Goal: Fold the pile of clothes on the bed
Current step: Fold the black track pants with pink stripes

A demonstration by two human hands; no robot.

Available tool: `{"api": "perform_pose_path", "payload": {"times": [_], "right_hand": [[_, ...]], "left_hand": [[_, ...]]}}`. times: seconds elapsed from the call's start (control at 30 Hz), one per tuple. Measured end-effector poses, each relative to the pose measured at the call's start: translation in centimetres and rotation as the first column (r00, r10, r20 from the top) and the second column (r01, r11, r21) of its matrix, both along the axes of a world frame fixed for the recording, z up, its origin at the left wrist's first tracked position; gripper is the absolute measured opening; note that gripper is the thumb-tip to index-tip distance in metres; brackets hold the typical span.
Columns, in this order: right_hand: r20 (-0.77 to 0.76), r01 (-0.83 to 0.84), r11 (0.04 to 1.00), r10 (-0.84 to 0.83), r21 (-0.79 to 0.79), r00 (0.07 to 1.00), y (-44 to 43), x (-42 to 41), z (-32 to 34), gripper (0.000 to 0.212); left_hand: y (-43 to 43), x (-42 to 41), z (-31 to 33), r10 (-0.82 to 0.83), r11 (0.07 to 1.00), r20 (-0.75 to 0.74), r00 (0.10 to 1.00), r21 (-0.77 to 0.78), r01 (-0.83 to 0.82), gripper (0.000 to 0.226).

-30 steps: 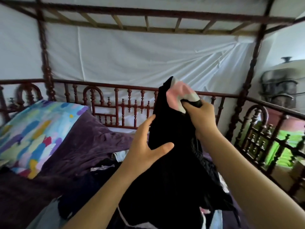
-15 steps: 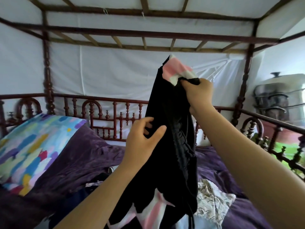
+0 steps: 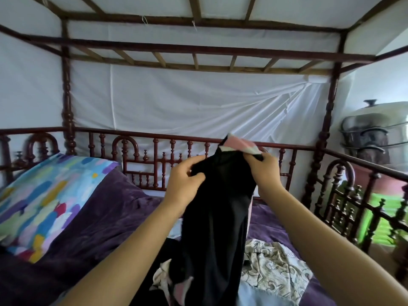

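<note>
I hold a black garment (image 3: 216, 217) with pink and white trim up over the bed. My right hand (image 3: 263, 171) pinches its top edge just under the pink and white corner. My left hand (image 3: 184, 180) grips the black cloth at the same height on the left. The garment hangs straight down between my arms onto the pile of clothes (image 3: 271, 268), where a white patterned piece and a pale blue one show. The lower end of the garment is hidden among them.
A purple blanket (image 3: 106, 217) covers the bed, with a multicoloured pillow (image 3: 42, 202) at the left. A carved dark red wooden railing (image 3: 154, 160) and posts ring the bed under a white canopy. Metal pots (image 3: 373, 133) stand outside at the right.
My right hand has come down with the garment's top. My left hand has moved up the cloth and closed on it near the top edge, spreading it between both hands.
</note>
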State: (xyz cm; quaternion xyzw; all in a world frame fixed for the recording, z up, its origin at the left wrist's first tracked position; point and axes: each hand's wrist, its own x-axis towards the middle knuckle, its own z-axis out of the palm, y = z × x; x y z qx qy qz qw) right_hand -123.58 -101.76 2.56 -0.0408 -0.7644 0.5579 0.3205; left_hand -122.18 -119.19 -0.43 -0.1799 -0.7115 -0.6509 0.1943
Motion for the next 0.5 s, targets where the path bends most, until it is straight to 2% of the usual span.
{"api": "perform_pose_path", "payload": {"times": [0.07,0.13,0.17,0.27,0.33,0.4,0.5], "right_hand": [[0.121,0.022,0.989,-0.040,0.147,0.992,0.8,-0.3,-2.3,0.033],[0.282,0.003,0.949,-0.097,0.317,0.955,1.3,-0.7,-4.7,0.024],[0.343,-0.038,0.940,-0.086,0.340,0.935,1.2,-0.7,-5.6,0.021],[0.428,-0.281,0.926,0.154,0.252,0.891,0.4,-0.5,-6.6,0.056],[0.474,-0.482,0.847,0.338,0.224,0.813,-0.9,0.3,-6.4,0.060],[0.547,-0.628,0.771,0.481,0.109,0.685,-1.6,0.9,-6.6,0.060],[0.683,-0.754,0.655,0.526,0.054,0.506,-1.9,0.9,-8.5,0.061]], "left_hand": [[-0.9,-0.3,-0.4,0.143,0.970,-0.192,0.971,-0.168,-0.176,0.043],[-1.5,-0.6,-1.3,0.147,0.932,-0.314,0.938,-0.273,-0.238,0.042],[-1.7,-0.5,-1.7,0.128,0.921,-0.327,0.936,-0.310,-0.235,0.043],[-2.0,-0.5,-3.5,0.050,0.898,-0.318,0.947,-0.400,-0.182,0.044],[-2.2,-0.4,-4.6,-0.017,0.901,-0.314,0.949,-0.417,-0.122,0.048],[-2.4,-0.1,-5.0,-0.060,0.919,-0.282,0.958,-0.391,-0.057,0.056],[-2.9,0.3,-5.2,-0.105,0.927,-0.249,0.963,-0.374,0.004,0.062]]}}
